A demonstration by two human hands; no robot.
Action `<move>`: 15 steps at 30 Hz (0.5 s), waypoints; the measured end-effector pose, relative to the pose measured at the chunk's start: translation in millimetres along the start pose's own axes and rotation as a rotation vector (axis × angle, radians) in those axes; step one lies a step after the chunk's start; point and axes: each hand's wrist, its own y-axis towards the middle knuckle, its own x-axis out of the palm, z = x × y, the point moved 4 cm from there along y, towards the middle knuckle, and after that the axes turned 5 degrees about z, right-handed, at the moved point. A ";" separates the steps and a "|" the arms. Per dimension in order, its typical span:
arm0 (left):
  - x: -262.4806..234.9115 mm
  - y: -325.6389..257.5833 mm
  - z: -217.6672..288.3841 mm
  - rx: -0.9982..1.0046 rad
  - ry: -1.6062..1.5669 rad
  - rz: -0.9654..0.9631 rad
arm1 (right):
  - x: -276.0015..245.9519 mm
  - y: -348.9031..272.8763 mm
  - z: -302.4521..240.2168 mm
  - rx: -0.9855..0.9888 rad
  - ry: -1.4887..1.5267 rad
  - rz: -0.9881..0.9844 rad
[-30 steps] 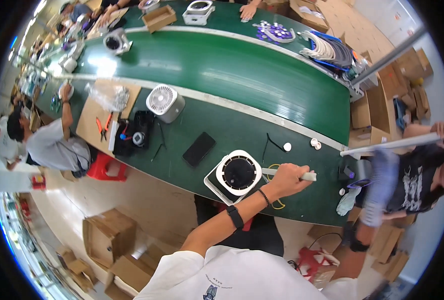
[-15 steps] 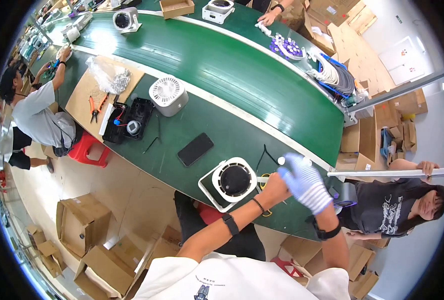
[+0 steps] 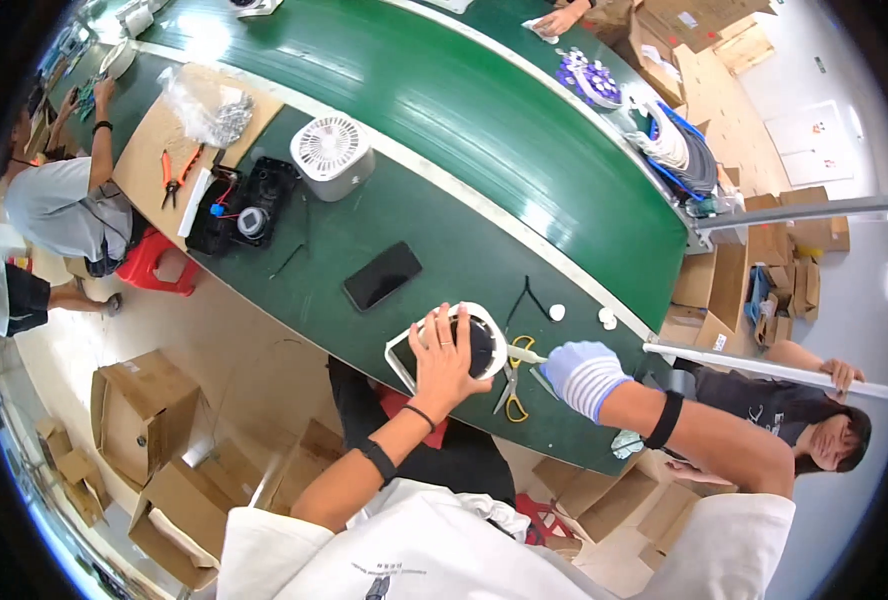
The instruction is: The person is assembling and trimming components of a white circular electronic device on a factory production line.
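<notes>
My left hand (image 3: 445, 366) lies over a white round device with a black face (image 3: 483, 349) on a white loop-shaped stand, its fingers and thumb gripping the rim. From the device's right side a short pale cord-like piece (image 3: 527, 355) reaches toward my right hand (image 3: 581, 378). That hand wears a blue-and-white striped glove. Its fingers are closed around the outer end of the piece, and the fingertips are partly hidden. Scissors with yellow handles (image 3: 514, 392) lie between the device and the glove, blades partly covered. Above them rests a bent black strip (image 3: 530, 297).
On the green table are a black phone (image 3: 383, 276), a white fan-vented unit (image 3: 332, 156), an opened black housing (image 3: 247, 209) and orange-handled pliers (image 3: 177, 174). Beyond runs a green conveyor belt (image 3: 444, 130). A person (image 3: 779, 410) holds a rail at right; another person (image 3: 74, 195) works at left.
My left hand has moved left from beside the glove onto the white device. My gloved hand has lowered to the pale piece. The view has shifted, and the scissors show more fully.
</notes>
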 end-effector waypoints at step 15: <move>6.1 -2.1 7.4 0.061 0.057 -0.017 | 97.1 31.3 101.8 -0.245 0.133 0.150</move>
